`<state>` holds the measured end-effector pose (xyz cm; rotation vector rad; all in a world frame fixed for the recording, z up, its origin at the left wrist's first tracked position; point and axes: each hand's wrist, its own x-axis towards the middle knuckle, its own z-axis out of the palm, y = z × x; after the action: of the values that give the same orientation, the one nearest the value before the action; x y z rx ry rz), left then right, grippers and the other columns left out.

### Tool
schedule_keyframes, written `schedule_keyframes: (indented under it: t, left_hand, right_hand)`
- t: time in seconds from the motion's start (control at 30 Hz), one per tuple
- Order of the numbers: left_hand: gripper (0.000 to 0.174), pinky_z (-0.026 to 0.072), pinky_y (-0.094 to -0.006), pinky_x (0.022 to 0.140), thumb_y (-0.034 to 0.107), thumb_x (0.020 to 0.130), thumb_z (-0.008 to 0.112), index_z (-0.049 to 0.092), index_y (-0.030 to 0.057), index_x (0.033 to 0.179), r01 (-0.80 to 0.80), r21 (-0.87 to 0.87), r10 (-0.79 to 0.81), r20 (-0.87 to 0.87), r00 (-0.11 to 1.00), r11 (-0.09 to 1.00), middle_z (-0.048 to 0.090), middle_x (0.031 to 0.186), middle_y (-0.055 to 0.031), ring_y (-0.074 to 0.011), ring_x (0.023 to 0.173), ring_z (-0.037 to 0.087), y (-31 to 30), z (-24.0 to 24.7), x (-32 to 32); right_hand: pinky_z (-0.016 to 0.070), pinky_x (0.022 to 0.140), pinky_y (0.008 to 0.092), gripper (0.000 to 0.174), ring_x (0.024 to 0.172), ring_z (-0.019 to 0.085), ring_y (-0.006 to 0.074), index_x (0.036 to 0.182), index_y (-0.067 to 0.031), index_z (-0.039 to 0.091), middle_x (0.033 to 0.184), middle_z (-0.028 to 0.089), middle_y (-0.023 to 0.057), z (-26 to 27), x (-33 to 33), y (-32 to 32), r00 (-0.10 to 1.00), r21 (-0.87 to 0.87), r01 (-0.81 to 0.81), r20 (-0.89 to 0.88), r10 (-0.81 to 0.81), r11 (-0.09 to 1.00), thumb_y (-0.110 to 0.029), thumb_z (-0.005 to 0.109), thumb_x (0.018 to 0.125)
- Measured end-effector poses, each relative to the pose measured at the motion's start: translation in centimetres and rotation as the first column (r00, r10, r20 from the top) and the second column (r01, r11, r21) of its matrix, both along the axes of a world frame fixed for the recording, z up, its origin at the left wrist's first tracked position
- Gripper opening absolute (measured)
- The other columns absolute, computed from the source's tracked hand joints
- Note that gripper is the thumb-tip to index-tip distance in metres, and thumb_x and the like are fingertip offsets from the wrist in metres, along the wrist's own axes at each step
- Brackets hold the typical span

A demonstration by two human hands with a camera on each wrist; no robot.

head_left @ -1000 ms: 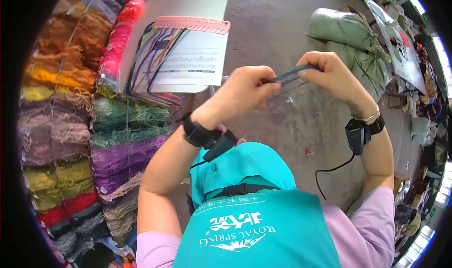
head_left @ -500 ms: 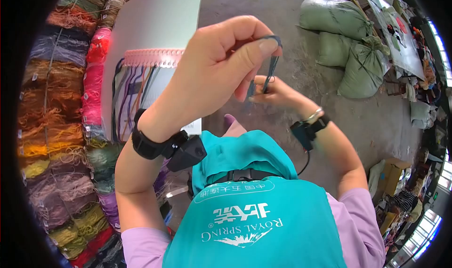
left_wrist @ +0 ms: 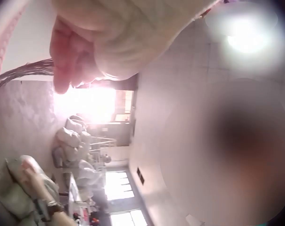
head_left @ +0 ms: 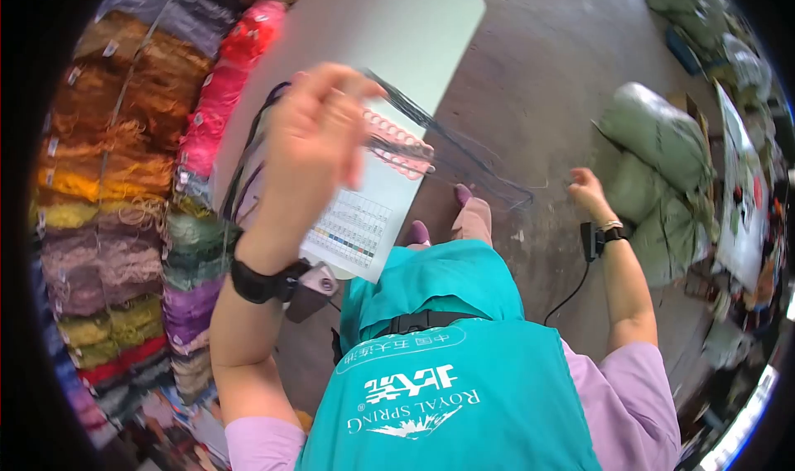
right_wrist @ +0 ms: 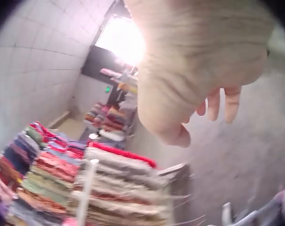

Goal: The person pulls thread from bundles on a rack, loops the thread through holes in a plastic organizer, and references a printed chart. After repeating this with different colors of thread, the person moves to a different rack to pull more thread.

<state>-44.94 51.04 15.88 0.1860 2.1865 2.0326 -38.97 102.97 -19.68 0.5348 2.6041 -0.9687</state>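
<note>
Raised over the white tabletop, my left hand [head_left: 317,136] holds a bundle of dark grey-blue yarn [head_left: 406,103] in its curled fingers. The strands stream out to the right in the head view, and the left wrist view shows the yarn [left_wrist: 31,70] coming out beside the fingers. Behind this hand lies a pink strip with a row of holes [head_left: 396,130], partly covered by the hand and yarn. Dark and purple threads [head_left: 248,169] hang left of the forearm. Well off to the right, my right hand [head_left: 588,194] holds nothing; its fingers are loosely bent in the right wrist view.
A printed sheet with a colour row [head_left: 352,223] lies on the white table [head_left: 389,24]. Stacked yarn hanks [head_left: 124,148] in many colours line the left side. Stuffed green sacks [head_left: 658,132] stand on the floor at the right.
Both hands were on the yarn; the right has let go and moved away to the right. The left hand has swung left over the table with the yarn trailing.
</note>
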Motion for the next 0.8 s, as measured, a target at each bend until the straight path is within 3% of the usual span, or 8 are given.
schedule_keyframes:
  t: [0.13, 0.23, 0.33, 0.43, 0.5, 0.57, 0.67, 0.8]
  left_hand:
    - [0.014, 0.0514, -0.0333, 0.058, 0.017, 0.094, 0.062, 0.064, 0.0027, 0.094, 0.094, -0.339, -0.119, -0.054, 0.991, 0.936, 0.062, 0.088, -0.0103, -0.0228, 0.060, 0.064, 4.2, -5.5, 1.1]
    - [0.015, 0.0535, -0.0352, 0.062, 0.009, 0.088, 0.067, 0.063, -0.0006, 0.099, 0.005, -0.582, -0.206, -0.280, 0.938, 0.813, 0.064, 0.099, -0.0115, -0.0257, 0.075, 0.067, 7.5, -7.0, 1.0]
    - [0.018, 0.0538, -0.0401, 0.066, 0.009, 0.082, 0.068, 0.063, 0.0003, 0.097, -0.092, -0.616, -0.103, -0.273, 0.956, 0.783, 0.064, 0.100, -0.0137, -0.0337, 0.080, 0.065, 9.0, -6.3, 0.3]
    - [0.016, 0.0539, -0.0376, 0.064, 0.011, 0.089, 0.065, 0.064, -0.0006, 0.100, -0.155, -0.528, 0.055, -0.201, 0.978, 0.835, 0.064, 0.096, -0.0107, -0.0269, 0.077, 0.067, 8.2, -5.8, 0.1]
    - [0.016, 0.0535, -0.0360, 0.062, 0.015, 0.093, 0.063, 0.064, -0.0005, 0.099, -0.272, -0.208, 0.279, 0.005, 0.960, 0.940, 0.064, 0.091, -0.0072, -0.0207, 0.076, 0.066, 7.8, -7.8, 0.8]
    - [0.019, 0.0524, -0.0305, 0.062, 0.018, 0.099, 0.059, 0.065, -0.0003, 0.100, -0.456, 0.240, 0.344, 0.393, 0.853, 0.857, 0.063, 0.082, -0.0023, -0.0108, 0.075, 0.063, 8.1, -7.3, 1.4]
    - [0.016, 0.0511, -0.0270, 0.064, 0.013, 0.099, 0.059, 0.065, -0.0020, 0.101, -0.659, 0.187, 0.466, 0.570, 0.677, 0.729, 0.062, 0.078, -0.0039, -0.0107, 0.072, 0.061, 7.3, -7.9, 2.2]
    - [0.013, 0.0402, -0.0211, 0.057, 0.018, 0.096, 0.063, 0.070, 0.0065, 0.095, -0.671, -0.204, 0.687, 0.011, 0.727, 0.713, 0.063, 0.078, 0.0011, -0.0066, 0.068, 0.056, 6.9, -11.2, 3.4]
  right_hand:
    - [0.0426, 0.105, 0.0376, 0.057, 0.124, 0.053, 0.0216, 0.138, -0.0088, 0.052, 0.132, 0.059, 0.0099, 15.2, -11.6, -10.9, 0.954, -0.561, -0.221, -0.294, 0.058, 0.798, -0.022, 0.067, 0.085]
    - [0.0411, 0.107, 0.0368, 0.066, 0.123, 0.052, 0.0209, 0.142, -0.0060, 0.047, 0.132, 0.057, 0.0096, 24.1, -14.6, -21.5, 0.804, -0.748, -0.583, -0.478, 0.353, 0.316, -0.032, 0.071, 0.086]
    - [0.0439, 0.104, 0.0359, 0.094, 0.122, 0.052, 0.0199, 0.149, -0.0060, 0.036, 0.130, 0.056, 0.0128, 26.8, -14.4, -27.1, 0.620, -0.805, -0.591, -0.490, 0.613, -0.045, -0.035, 0.086, 0.075]
    - [0.0488, 0.096, 0.0348, 0.097, 0.111, 0.059, 0.0193, 0.147, -0.0025, 0.038, 0.119, 0.062, 0.0128, 26.3, -15.0, -28.4, 0.572, -0.781, -0.624, -0.451, 0.685, 0.006, -0.044, 0.085, 0.073]
    - [0.0545, 0.085, 0.0310, 0.084, 0.095, 0.065, 0.0166, 0.145, -0.0041, 0.040, 0.104, 0.067, 0.0120, 25.2, -15.5, -28.9, 0.559, -0.778, -0.628, -0.430, 0.709, 0.023, -0.031, 0.083, 0.078]
    - [0.0556, 0.076, 0.0298, 0.075, 0.082, 0.067, 0.0151, 0.142, -0.0043, 0.043, 0.095, 0.068, 0.0105, 26.2, -15.7, -29.4, 0.514, -0.718, -0.688, -0.376, 0.771, 0.109, -0.026, 0.079, 0.080]
    - [0.0537, 0.060, 0.0283, 0.055, 0.062, 0.066, 0.0136, 0.133, -0.0046, 0.050, 0.082, 0.068, 0.0102, 26.9, -15.8, -30.6, 0.484, -0.628, -0.754, -0.329, 0.811, 0.195, -0.015, 0.071, 0.083]
    - [0.0522, 0.056, 0.0301, 0.037, 0.059, 0.065, 0.0180, 0.119, -0.0040, 0.060, 0.073, 0.068, 0.0104, 25.2, -15.4, -32.0, 0.392, -0.437, -0.879, -0.433, 0.812, 0.191, -0.009, 0.069, 0.083]
